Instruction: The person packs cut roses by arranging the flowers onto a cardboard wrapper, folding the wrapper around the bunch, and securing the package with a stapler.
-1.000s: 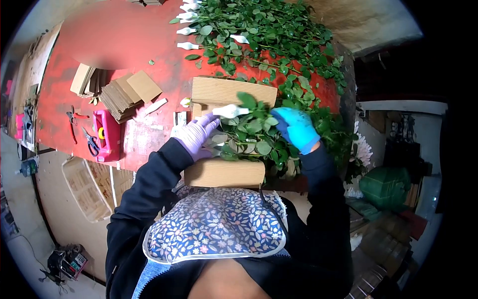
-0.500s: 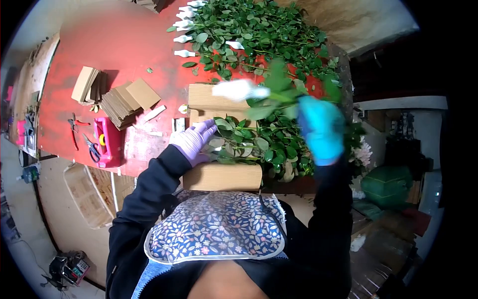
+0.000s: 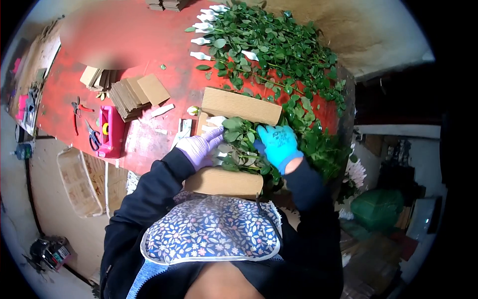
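Note:
Corrugated cardboard (image 3: 241,105) lies spread on the red table, its near flap (image 3: 224,182) beside the apron. Between its two flaps are leafy rose stems (image 3: 241,133) with white-wrapped heads (image 3: 216,121) at their left end. My left hand (image 3: 199,148), in a lilac glove, rests at the wrapped heads with its fingers spread. In a blue glove, my right hand (image 3: 280,147) lies over the leafy stems to the right; its fingers are closed round stems, partly hidden by leaves.
More wrapped roses (image 3: 269,45) lie at the back right. To the left are cardboard pieces (image 3: 130,99), a pink tape dispenser (image 3: 110,134), scissors (image 3: 93,137) and red-handled pliers (image 3: 76,114). A white basket (image 3: 79,182) stands below the table's left side.
My right hand swung up to the right with a wrapped rose, then came down over the cardboard. That rose now lies among the stems. My left hand has barely moved.

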A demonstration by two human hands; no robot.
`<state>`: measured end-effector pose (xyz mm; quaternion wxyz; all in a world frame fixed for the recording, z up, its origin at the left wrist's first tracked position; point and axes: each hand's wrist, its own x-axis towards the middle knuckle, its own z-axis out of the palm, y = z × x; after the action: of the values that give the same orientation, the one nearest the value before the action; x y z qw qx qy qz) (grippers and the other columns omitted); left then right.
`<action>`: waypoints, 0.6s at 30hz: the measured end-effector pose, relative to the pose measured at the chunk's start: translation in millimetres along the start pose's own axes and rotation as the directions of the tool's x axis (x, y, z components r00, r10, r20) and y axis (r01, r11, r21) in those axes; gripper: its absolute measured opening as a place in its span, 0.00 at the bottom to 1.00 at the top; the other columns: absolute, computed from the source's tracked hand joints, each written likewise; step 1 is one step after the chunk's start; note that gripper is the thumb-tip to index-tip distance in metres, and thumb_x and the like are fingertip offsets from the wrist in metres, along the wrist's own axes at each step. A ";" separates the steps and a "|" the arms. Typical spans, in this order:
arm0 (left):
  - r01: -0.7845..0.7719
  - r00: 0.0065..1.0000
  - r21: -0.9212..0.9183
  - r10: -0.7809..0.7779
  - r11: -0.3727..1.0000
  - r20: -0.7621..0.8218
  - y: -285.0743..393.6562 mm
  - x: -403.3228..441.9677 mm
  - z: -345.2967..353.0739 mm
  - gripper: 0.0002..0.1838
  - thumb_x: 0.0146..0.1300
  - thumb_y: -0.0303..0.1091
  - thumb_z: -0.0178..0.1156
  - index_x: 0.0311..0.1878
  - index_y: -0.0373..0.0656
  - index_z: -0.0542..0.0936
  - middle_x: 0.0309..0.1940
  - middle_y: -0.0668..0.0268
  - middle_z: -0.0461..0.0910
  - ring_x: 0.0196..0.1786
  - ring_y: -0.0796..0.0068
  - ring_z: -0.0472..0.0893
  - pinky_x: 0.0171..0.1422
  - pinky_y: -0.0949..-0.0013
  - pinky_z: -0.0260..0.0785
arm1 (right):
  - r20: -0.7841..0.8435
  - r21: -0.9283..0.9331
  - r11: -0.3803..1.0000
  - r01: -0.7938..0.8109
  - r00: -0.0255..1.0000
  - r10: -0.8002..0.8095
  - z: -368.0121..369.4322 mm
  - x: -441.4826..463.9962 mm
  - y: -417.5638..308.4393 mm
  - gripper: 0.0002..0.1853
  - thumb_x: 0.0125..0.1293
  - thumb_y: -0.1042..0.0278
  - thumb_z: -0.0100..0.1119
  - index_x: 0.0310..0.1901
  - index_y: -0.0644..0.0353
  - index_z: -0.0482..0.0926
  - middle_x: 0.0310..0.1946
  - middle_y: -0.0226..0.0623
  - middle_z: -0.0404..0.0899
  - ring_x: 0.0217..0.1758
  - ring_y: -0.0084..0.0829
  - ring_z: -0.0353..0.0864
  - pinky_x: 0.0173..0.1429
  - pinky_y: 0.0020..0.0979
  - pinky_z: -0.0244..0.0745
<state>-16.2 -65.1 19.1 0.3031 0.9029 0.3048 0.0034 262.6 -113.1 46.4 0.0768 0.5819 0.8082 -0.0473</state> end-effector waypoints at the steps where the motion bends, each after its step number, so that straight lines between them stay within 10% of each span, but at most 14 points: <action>1: -0.012 1.000 -0.005 0.012 1.000 -0.002 -1.3 -0.8 1.5 0.40 0.53 0.45 0.70 0.69 0.42 0.69 0.72 0.60 0.64 0.52 0.57 0.82 0.59 0.56 0.71 | -0.058 -0.027 1.000 -0.008 0.998 0.007 -10.7 -1.8 -7.7 0.17 0.63 0.57 0.60 0.49 0.57 0.79 0.38 0.39 0.81 0.39 0.41 0.81 0.45 0.43 0.72; 18: -0.031 0.999 -0.111 0.029 0.993 -0.025 -7.2 -1.8 8.9 0.41 0.50 0.37 0.72 0.69 0.43 0.69 0.74 0.65 0.62 0.54 0.60 0.81 0.59 0.62 0.74 | 0.026 0.147 0.989 -0.006 1.000 0.002 16.4 44.2 -34.6 0.10 0.65 0.64 0.56 0.47 0.52 0.80 0.33 0.43 0.81 0.35 0.47 0.83 0.37 0.47 0.77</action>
<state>-19.9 -66.4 8.2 0.3492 0.8890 0.2941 0.0353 217.1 -85.6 21.9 0.0442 0.5870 0.8002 -0.1144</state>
